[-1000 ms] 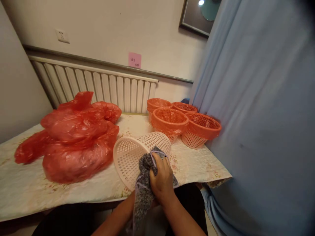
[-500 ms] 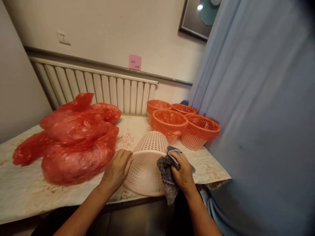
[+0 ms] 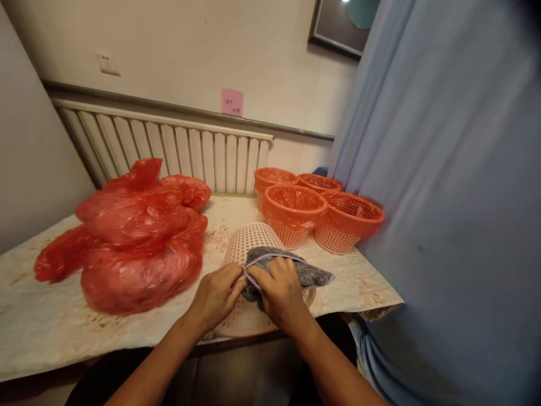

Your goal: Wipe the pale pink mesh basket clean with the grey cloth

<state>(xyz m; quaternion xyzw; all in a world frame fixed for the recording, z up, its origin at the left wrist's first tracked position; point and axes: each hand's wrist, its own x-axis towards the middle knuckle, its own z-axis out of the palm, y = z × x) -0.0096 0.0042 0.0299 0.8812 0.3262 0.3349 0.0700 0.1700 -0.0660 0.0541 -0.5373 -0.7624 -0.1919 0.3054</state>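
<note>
A pale pink perforated basket (image 3: 253, 235) lies on its side at the table's front edge, its open end toward me. Over its rim is a grey cloth (image 3: 310, 274) with a light purple edging. My right hand (image 3: 281, 287) is closed on the cloth, fingers bunched in its folds. Just left of it, my left hand (image 3: 220, 293) is closed at the basket's rim, its fingertips meeting the cloth's left end; what exactly they pinch is hidden.
Red plastic bags (image 3: 143, 242), filled, are piled on the left of the floral-covered table (image 3: 372, 282). Several baskets lined with red bags (image 3: 296, 206) stand at the back right. A blue curtain (image 3: 443, 197) hangs on the right; a radiator (image 3: 190, 152) is behind.
My right hand has moved left with the cloth, from the basket's right side to its middle. My left hand has shifted right and down, and the two hands are now close together.
</note>
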